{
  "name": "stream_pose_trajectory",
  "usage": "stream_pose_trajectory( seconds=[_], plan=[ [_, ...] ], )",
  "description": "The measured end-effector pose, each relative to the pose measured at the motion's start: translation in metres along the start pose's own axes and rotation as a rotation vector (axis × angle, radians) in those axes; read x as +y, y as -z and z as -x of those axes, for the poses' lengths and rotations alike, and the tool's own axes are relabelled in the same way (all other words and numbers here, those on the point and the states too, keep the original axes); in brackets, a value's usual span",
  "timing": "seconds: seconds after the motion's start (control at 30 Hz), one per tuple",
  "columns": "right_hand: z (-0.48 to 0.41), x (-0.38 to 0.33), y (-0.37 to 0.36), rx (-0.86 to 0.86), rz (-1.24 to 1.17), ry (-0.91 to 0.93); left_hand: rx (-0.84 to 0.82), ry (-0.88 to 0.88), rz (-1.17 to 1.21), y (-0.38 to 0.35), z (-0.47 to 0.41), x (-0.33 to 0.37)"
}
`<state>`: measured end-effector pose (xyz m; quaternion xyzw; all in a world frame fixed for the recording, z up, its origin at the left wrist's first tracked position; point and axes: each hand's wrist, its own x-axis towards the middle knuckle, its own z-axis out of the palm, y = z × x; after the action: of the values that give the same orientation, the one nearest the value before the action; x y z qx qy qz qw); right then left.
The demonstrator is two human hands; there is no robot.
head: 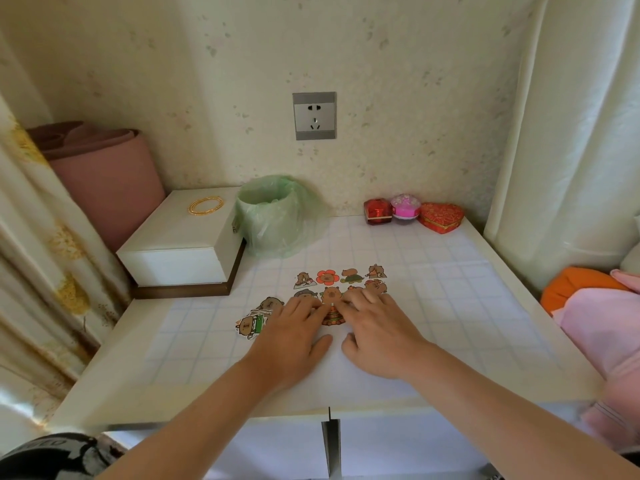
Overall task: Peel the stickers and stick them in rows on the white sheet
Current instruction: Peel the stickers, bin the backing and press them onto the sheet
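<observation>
A white sheet (374,372) lies on the blue-grid tabletop (450,282). Several cartoon capybara stickers (341,277) sit in two rows at its far end. Both hands lie flat, palms down, side by side on the sheet. My left hand (294,336) and my right hand (375,332) press their straight fingertips onto a red-and-orange sticker (331,318) just below the second row. A small loose pile of stickers (254,320) lies left of my left hand, partly hidden by it.
A white box (180,244) with a gold bangle on top stands at the back left, beside a small bin lined with a green bag (273,216). Three red and pink trinket boxes (412,211) line the wall. Pink and orange fabric (595,313) lies at the right edge.
</observation>
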<state>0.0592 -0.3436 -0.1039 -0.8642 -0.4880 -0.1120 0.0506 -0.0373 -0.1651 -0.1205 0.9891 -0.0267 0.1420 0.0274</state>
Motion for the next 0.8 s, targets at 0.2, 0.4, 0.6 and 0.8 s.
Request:
stream_pose_trajectory(
  seconds=[0.2,0.4,0.6,0.8],
  plan=[
    [-0.004,0.000,-0.001,0.039,-0.040,0.008,0.006,0.006,-0.080,0.001,-0.001,0.003],
    [0.001,0.003,-0.007,0.063,-0.094,0.007,0.026,0.068,-0.083,0.004,-0.001,0.014],
    [0.012,0.003,0.000,0.060,-0.088,0.064,0.065,0.080,0.042,0.009,0.006,0.019],
    [0.010,0.003,0.002,0.082,-0.138,0.044,0.064,0.112,0.109,0.011,0.007,0.018]
  ],
)
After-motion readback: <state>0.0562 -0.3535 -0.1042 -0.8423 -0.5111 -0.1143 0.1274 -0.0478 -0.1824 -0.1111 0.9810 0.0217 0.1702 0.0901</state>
